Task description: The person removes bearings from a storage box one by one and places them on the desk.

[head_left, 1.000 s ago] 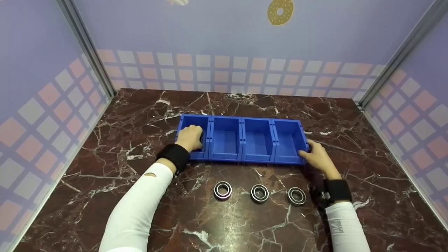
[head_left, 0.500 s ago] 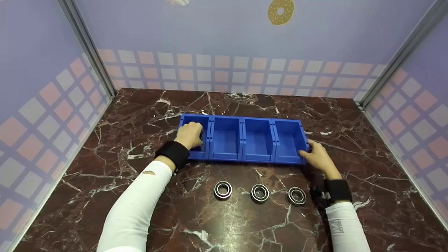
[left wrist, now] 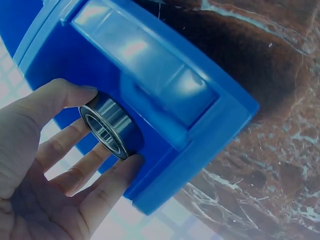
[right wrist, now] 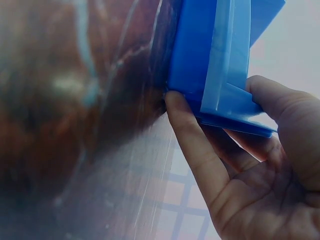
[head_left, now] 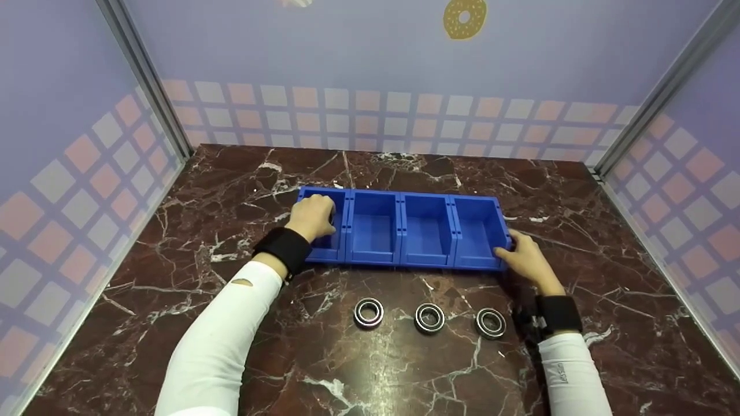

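Observation:
Four joined compartments would be a count, so: a row of several joined blue bins stands on the table. Over the leftmost bin, my left hand pinches a metal ball bearing between thumb and fingers; in the left wrist view the bearing is tilted beside the bin's inner wall. From the head view that bearing is mostly hidden by the hand. At the far right end, my right hand grips the outer bin's side wall, thumb over the rim and fingers outside, as the right wrist view shows.
Three more bearings lie in a row on the marbled table in front of the bins: a left bearing, a middle bearing and a right bearing. Panel walls enclose the back and sides.
My left hand has risen slightly and moved a little toward the back of the leftmost bin. The right hand and the bins stay in place.

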`<state>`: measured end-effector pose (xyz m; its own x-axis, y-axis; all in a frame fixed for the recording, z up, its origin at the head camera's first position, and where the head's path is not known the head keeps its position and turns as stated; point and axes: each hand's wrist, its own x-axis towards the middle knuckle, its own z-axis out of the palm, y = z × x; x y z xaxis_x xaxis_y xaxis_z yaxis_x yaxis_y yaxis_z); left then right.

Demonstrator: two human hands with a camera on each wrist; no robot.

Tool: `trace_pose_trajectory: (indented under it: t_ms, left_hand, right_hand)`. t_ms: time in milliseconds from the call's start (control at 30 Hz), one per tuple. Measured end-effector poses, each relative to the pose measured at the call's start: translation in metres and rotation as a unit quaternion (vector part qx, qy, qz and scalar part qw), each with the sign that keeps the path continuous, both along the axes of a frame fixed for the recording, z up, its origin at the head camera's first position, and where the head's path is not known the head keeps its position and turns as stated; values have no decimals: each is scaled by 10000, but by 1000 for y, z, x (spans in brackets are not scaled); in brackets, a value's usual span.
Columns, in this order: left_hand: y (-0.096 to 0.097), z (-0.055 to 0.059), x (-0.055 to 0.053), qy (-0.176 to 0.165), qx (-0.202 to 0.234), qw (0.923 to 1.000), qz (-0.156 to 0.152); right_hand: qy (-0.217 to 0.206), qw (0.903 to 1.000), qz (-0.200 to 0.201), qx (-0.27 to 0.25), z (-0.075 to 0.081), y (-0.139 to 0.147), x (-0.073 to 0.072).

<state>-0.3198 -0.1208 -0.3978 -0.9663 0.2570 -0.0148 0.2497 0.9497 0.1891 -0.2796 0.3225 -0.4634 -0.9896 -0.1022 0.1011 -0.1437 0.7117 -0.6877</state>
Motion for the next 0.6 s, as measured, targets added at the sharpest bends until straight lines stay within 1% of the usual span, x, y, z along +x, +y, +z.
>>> trace_pose_trajectory:
  t_ms: [67,233,400,600]
  left_hand:
    - [0,2,0,-24,-3,10000,8]
    - [-1,5,2,67,-6,10000,-34]
    - [-1,8,0,100,39,9999,-47]
    - [0,15,0,103,53,9999,-39]
  right_hand:
    - [31,10000,7,-15,0,0,0]
    - [21,10000,14,5,0,0,0]
    - [-56,10000,15,20,2,-1,1]
    - [33,10000,45,7,1,0,0]
